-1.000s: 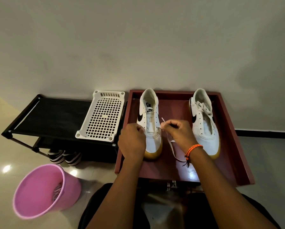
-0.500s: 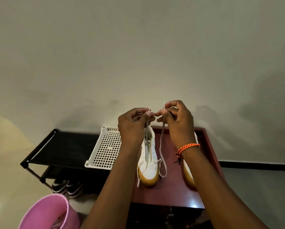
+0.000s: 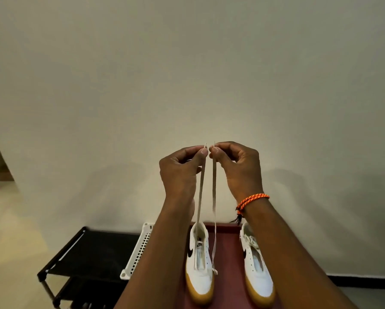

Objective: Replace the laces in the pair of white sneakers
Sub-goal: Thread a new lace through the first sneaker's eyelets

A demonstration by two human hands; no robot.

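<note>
Left hand (image 3: 180,168) and right hand (image 3: 238,166) each pinch one end of the white lace (image 3: 213,197), raised level above the left sneaker (image 3: 199,268) on the red tray (image 3: 228,264). Step judged: equalising ends through the lowest eyelets; next, cross-threading upward.

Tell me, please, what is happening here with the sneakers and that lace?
A person is lacing the left sneaker of a white pair on a dark red tray. The left hand and the right hand each pinch one end of a white lace, holding both ends up side by side. The lace runs down to the eyelets nearest the toe. The right sneaker appears to be laced already.
</note>
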